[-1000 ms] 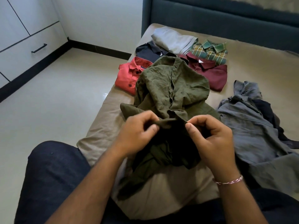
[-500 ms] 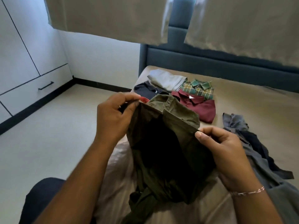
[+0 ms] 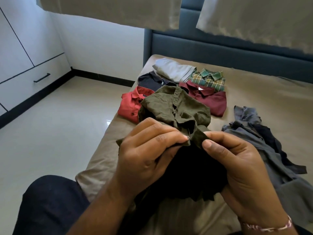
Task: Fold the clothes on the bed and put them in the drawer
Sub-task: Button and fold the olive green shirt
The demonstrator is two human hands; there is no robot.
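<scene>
Both hands met over the olive-green shirt point(image 3: 176, 107), held up just above the bed point(image 3: 264, 99) near its front edge. On the left hand point(image 3: 145, 155) the fingers point(image 3: 162, 133) curled tight, thumb pressed against the forefinger, pinching a fold of the shirt's edge. On the right hand point(image 3: 237, 163) the fingers point(image 3: 220, 136) also curled in, with the thumb laid flat against the same strip of cloth, so the two pinches sat almost touching. A pink and white thread band point(image 3: 267, 226) circled the right wrist. The shirt bunched away from the hands toward the middle of the bed, its buttoned placket facing up, and its lower part hung dark and shadowed beneath the palms.

Folded clothes lay in a cluster toward the bed's far left corner: a red shirt point(image 3: 130, 106) at the left edge, a dark navy shirt point(image 3: 150, 80) beyond it, a pale grey garment point(image 3: 174, 69) nearest the headboard point(image 3: 220, 48), a green plaid shirt point(image 3: 210, 78) and a maroon shirt point(image 3: 213, 99) beside them. An unfolded heap of grey clothes point(image 3: 250, 133) sprawled toward the bed's right side, just beside the right hand. A white drawer point(image 3: 30, 82) with a black handle stood shut across the floor point(image 3: 59, 133), well apart from the bed.
</scene>
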